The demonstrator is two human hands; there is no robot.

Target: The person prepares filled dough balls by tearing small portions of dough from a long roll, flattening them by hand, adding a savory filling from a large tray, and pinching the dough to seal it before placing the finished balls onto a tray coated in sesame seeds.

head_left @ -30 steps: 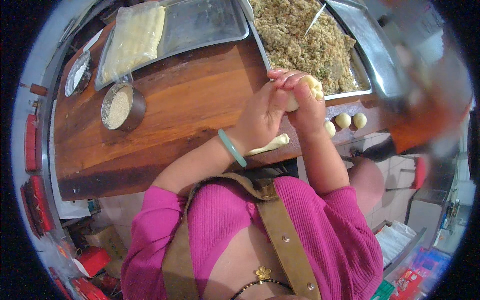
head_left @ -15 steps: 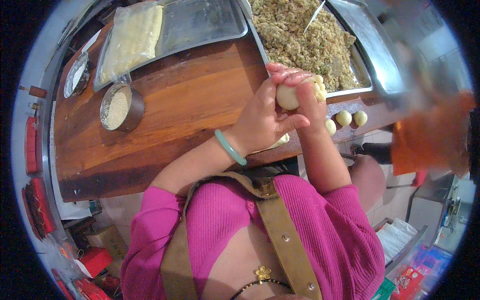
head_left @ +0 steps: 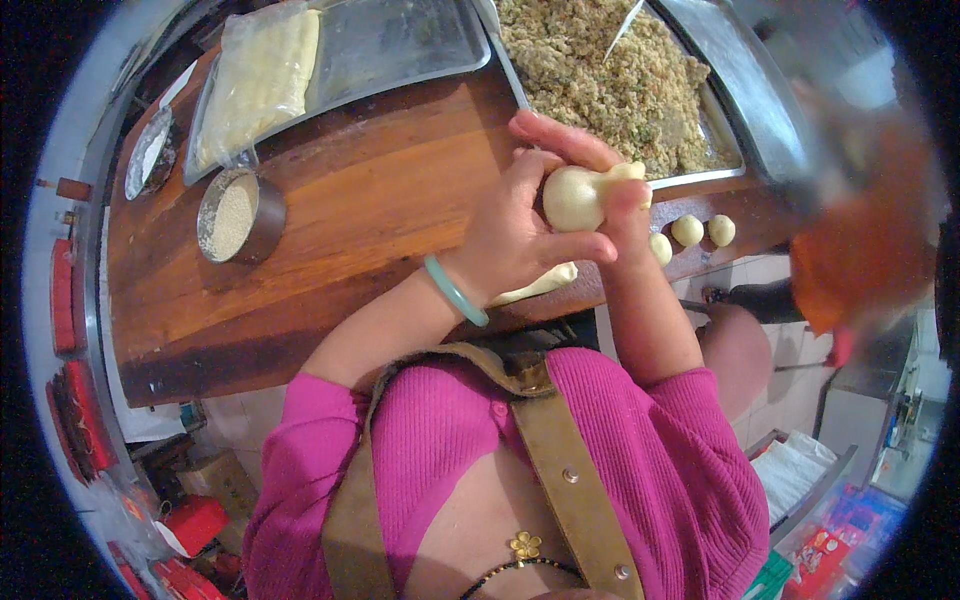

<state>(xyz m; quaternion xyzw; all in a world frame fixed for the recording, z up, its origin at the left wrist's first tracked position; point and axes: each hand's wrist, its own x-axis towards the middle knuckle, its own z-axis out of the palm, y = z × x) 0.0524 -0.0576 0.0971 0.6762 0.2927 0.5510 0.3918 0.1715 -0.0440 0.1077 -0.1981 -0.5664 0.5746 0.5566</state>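
Note:
My left hand (head_left: 505, 235), with a pale green bangle at the wrist, cups a pale dough ball (head_left: 572, 199) from the left, its thumb stretched out below it. My right hand (head_left: 628, 225) grips the same ball from the right, around its gathered, ruffled end, its fingers partly hidden. Beside my hands lie a strip of dough (head_left: 540, 285) and several small dough balls (head_left: 687, 229) along the table's front edge. Just beyond is a metal tray of crumbly filling (head_left: 620, 95) with a white utensil stuck in it.
On the wooden table (head_left: 350, 230) are a metal tray (head_left: 400, 35) holding bagged dough (head_left: 255, 80), a metal container of grainy powder (head_left: 235, 215) and a small bowl with white powder (head_left: 150, 155). At the right a blurred person in orange (head_left: 850, 270) is close by.
My fingers have loosened and shifted around the ball, uncovering more of its smooth side. My left thumb has moved down and stretched out. The person in orange has moved slightly.

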